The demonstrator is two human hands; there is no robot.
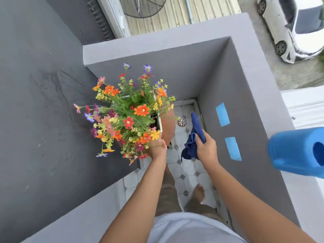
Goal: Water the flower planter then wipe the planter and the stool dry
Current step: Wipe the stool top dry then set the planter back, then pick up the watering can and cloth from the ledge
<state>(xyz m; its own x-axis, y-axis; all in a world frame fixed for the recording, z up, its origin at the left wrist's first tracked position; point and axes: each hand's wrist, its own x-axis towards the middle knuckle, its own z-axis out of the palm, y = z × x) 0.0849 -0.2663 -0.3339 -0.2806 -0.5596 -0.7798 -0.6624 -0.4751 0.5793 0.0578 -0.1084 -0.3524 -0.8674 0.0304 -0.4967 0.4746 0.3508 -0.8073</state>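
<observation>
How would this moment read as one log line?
left hand: on flower planter | right hand: holds blue cloth | watering can: on ledge

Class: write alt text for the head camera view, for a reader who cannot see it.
Seen from above, a person's left hand steadies a flower planter on a brown stool, while the right hand grips a dark blue cloth. A blue watering can sits on the grey balcony wall.

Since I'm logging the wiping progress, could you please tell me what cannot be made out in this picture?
All in the head view:
- Stool: only a brown edge shows; the flowers hide the rest.
- Planter: just a bit of white rim shows among the flowers; wetness cannot be judged.
- Left hand: fingers hidden in flowers.
- Watering can: cut off by the right edge.
- Cloth in the right hand: bunched, dampness unclear.
</observation>
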